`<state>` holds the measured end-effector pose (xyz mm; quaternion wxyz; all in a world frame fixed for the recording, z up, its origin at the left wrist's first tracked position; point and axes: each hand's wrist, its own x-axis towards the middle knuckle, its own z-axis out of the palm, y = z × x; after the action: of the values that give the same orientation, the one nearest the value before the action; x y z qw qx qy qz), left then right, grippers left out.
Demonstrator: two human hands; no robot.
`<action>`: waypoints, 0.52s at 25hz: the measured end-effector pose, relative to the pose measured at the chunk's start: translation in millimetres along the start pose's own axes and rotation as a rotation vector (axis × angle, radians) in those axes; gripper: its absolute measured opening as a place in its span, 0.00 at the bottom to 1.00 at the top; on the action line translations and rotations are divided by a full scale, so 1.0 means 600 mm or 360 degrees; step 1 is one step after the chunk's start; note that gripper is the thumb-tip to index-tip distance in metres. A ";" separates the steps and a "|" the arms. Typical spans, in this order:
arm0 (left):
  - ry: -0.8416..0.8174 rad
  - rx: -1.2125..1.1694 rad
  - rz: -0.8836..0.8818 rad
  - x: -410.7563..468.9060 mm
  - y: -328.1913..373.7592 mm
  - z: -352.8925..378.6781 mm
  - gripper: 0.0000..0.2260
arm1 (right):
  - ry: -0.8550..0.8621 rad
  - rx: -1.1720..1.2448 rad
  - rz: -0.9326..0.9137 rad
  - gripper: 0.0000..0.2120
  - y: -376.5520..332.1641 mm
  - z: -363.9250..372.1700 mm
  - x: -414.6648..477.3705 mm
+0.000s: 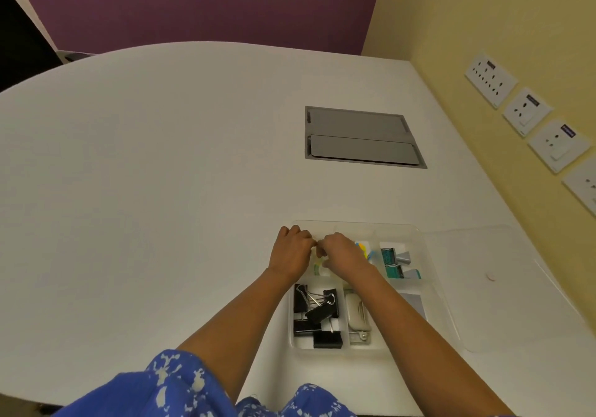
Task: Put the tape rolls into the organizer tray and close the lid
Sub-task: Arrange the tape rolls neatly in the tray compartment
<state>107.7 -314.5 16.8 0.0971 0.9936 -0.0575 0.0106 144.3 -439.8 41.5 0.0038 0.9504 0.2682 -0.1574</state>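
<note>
Two hands, left [292,250] and right [342,255], meet fingers curled over one clear tray's [400,228] far-left compartment; their grip can't be told. One tape roll [317,268] peeks beneath, axis unclear.

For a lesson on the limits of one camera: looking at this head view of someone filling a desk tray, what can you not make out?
- Head view: what the hands hold or pinch is hidden behind the fingers.
- The far-left tray compartment is mostly covered by both hands; only a greenish scrap shows.
- The clear lid is barely visible against the white table.
- Socket labels on the wall are too small to read.
</note>
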 end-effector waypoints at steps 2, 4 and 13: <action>-0.0008 0.0096 -0.0044 0.000 0.006 0.008 0.12 | 0.0019 -0.0074 -0.0051 0.11 0.002 0.004 0.002; 0.0003 0.0139 -0.0079 -0.001 0.008 0.012 0.12 | 0.0049 -0.0127 -0.0099 0.12 0.004 0.008 0.003; -0.0031 0.0212 -0.0120 0.005 0.009 0.009 0.13 | 0.0090 -0.0231 -0.0181 0.14 0.024 0.011 0.010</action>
<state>109.9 -321.2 12.7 0.0306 0.9993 -0.0202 0.0011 154.6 -449.4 32.0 0.0561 0.9349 0.3326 -0.1105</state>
